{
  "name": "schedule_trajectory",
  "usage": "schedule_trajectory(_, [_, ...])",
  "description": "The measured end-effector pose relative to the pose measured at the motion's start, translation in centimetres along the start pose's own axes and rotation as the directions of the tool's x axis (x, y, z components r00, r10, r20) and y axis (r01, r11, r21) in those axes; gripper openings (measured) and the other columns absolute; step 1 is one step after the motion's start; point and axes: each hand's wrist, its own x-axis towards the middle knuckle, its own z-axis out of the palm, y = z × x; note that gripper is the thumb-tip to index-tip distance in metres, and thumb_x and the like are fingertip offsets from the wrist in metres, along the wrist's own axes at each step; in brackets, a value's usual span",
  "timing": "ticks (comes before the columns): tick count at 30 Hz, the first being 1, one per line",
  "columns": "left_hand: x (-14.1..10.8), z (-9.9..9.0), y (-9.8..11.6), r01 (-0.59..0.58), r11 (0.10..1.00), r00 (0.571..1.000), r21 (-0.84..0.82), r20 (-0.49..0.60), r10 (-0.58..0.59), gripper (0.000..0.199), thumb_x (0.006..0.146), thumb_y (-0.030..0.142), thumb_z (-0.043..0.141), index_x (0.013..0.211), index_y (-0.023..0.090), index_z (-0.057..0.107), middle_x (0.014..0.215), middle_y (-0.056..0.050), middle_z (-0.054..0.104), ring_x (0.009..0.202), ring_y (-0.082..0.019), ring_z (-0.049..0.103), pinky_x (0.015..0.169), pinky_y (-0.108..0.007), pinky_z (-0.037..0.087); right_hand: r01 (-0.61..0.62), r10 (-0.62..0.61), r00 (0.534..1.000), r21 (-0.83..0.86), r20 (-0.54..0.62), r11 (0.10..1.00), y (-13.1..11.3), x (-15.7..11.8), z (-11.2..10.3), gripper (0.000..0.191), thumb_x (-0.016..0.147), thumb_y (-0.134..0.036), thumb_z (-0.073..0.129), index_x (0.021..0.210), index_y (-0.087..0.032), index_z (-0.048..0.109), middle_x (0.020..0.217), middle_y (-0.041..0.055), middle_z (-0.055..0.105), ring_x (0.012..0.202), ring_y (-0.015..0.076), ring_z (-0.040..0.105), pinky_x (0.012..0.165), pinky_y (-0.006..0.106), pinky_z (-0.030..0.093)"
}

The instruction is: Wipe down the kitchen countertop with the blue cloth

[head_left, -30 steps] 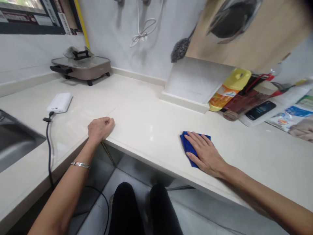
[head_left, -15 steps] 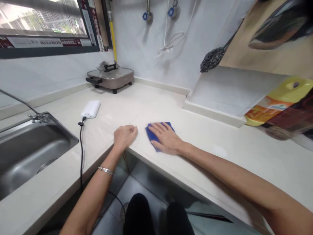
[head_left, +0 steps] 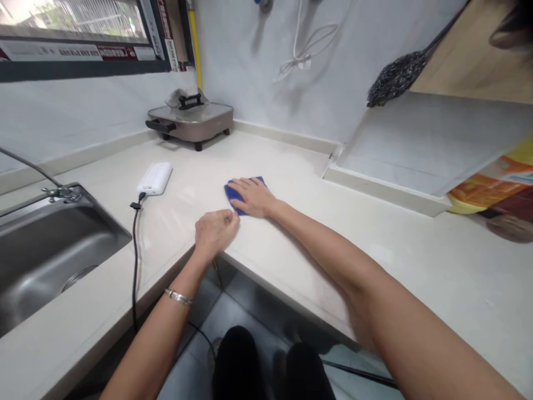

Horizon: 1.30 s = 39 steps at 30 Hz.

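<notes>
A folded blue cloth [head_left: 234, 194] lies on the pale countertop [head_left: 287, 253], partly covered by my right hand [head_left: 255, 198]. The palm and outstretched fingers of that hand press flat on the cloth. Just nearer to me, my left hand [head_left: 215, 229] rests at the counter's front edge, curled into a loose fist with nothing visible in it. Its thumb side comes close to the cloth's near corner; whether they touch I cannot tell. A silver bracelet [head_left: 178, 296] circles the left wrist.
A white power bank [head_left: 155, 178] with a black cable [head_left: 135, 255] lies left of my hands, beside the steel sink [head_left: 54, 244]. An electric pan [head_left: 195, 122] stands in the back corner. On the right are a wall ledge [head_left: 383, 197] and a yellow-orange package [head_left: 491, 186].
My right hand has slid the blue cloth leftward and farther from me, closer to the left fist. The left hand has stayed almost in place. The view has tilted down slightly.
</notes>
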Motion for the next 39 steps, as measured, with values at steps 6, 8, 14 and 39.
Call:
schedule_trajectory(6, [0.0,0.2,-0.1,0.007,1.0,1.0,-0.014,-0.019,-0.007,0.038,0.092,0.044,0.045,0.076,0.023,0.072,0.071,-0.003,0.068,0.076,-0.021,0.061,0.071,-0.029,0.039,-0.126,0.126,0.991,-0.011,-0.041,0.992,5.2,1.9,1.1,0.069,0.102,-0.059,0.029,0.155,-0.015,0.036,0.164,0.0124,0.035,0.148,0.0368,0.033,0.121,0.061,0.023])
schedule_trajectory(8, [0.0,0.3,-0.2,-0.001,1.0,1.0,-0.016,-0.021,0.001,0.039,0.092,0.044,0.044,0.074,0.023,0.071,0.068,-0.003,0.066,0.074,-0.02,0.06,0.07,-0.03,0.039,-0.17,0.168,0.983,-0.024,-0.069,0.985,7.6,1.4,1.3,0.07,0.101,-0.06,0.028,0.154,-0.015,0.038,0.162,0.0134,0.038,0.146,0.0379,0.036,0.119,0.063,0.025])
schedule_trajectory(14, [0.2,0.4,-0.2,-0.012,1.0,0.999,-0.026,-0.043,0.011,0.038,0.09,0.044,0.045,0.071,0.023,0.07,0.065,-0.003,0.062,0.07,-0.021,0.058,0.07,-0.032,0.04,-0.4,0.395,0.915,-0.07,-0.084,0.914,14.2,-3.3,0.8,0.073,0.101,-0.06,0.024,0.153,-0.011,0.039,0.161,0.0179,0.038,0.145,0.0393,0.036,0.119,0.062,0.025])
schedule_trajectory(39, [0.4,-0.4,-0.1,0.015,0.999,0.998,-0.036,-0.054,-0.017,0.039,0.087,0.046,0.043,0.079,0.025,0.076,0.083,-0.009,0.072,0.084,-0.028,0.062,0.077,-0.036,0.043,-0.297,0.289,0.955,-0.166,-0.074,0.94,4.7,-33.8,-4.0,0.066,0.102,-0.057,0.028,0.158,-0.023,0.028,0.164,0.0109,0.035,0.151,0.0301,0.033,0.123,0.056,0.028])
